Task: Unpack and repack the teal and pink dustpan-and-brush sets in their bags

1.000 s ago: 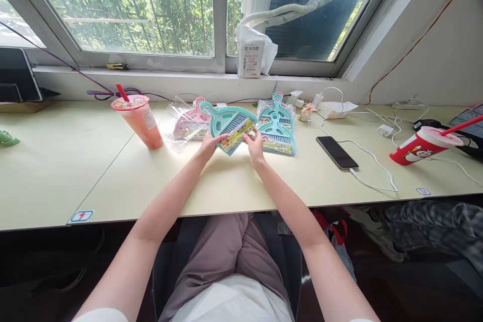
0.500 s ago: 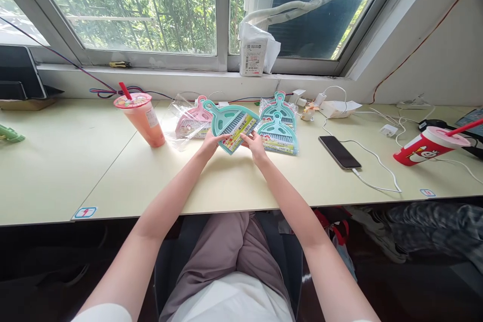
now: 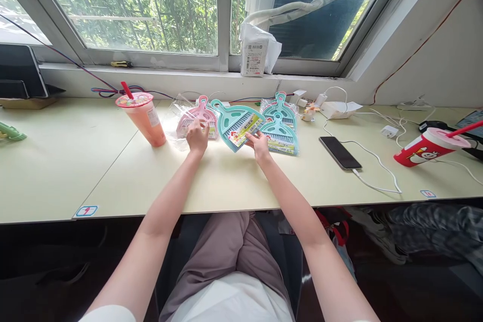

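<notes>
A teal dustpan [image 3: 234, 119] is pinched by the right hand [image 3: 259, 145]; near the back edge of the desk [image 3: 230, 181], a pink dustpan [image 3: 203, 110] is overlapped by the left hand [image 3: 197, 137], grip unclear.

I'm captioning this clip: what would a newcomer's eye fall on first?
Probably the teal dustpan set, held tilted in the right hand near mid-picture. Next, the peach-coloured drink with its red straw, on the left of the picture, and the bright red cup near the right edge.
</notes>
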The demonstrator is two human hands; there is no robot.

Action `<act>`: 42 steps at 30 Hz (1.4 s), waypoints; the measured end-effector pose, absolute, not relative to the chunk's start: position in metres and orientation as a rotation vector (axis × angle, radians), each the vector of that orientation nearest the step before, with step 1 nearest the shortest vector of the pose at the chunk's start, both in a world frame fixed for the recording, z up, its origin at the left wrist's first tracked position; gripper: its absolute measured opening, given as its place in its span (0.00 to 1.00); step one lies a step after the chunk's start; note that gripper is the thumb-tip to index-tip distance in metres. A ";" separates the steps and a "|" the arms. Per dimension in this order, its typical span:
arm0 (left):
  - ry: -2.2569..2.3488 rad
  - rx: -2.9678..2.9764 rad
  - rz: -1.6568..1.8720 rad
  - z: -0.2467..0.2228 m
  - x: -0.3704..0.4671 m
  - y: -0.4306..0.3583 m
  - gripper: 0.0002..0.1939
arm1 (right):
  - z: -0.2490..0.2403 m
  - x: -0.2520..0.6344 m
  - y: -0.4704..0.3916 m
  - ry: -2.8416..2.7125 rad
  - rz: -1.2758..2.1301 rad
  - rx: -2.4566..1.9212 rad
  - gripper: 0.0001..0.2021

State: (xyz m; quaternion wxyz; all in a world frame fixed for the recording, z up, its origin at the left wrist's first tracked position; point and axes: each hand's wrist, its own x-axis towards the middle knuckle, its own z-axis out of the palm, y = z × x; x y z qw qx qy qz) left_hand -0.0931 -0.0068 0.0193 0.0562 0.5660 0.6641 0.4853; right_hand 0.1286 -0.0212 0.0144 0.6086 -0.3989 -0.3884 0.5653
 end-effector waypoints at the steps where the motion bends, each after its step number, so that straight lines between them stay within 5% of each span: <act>1: 2.142 1.822 1.455 0.017 -0.098 -0.006 0.24 | 0.014 0.129 -0.021 -0.898 1.305 -0.924 0.12; 7: 2.331 2.042 1.080 0.003 -0.114 0.003 0.19 | 0.015 0.127 -0.021 -0.923 1.323 -0.925 0.15; 13: 2.093 2.317 1.215 0.012 -0.104 -0.002 0.25 | 0.017 0.126 -0.022 -0.919 1.322 -0.944 0.12; 22: 2.252 2.094 1.197 0.016 -0.098 -0.006 0.13 | 0.020 0.127 -0.025 -0.908 1.327 -0.971 0.10; 28: 2.357 1.950 1.119 0.008 -0.107 0.000 0.30 | 0.019 0.126 -0.025 -0.948 1.342 -1.003 0.12; 42: 2.013 1.951 1.408 0.013 -0.107 -0.005 0.31 | 0.017 0.124 -0.026 -0.984 1.363 -0.986 0.11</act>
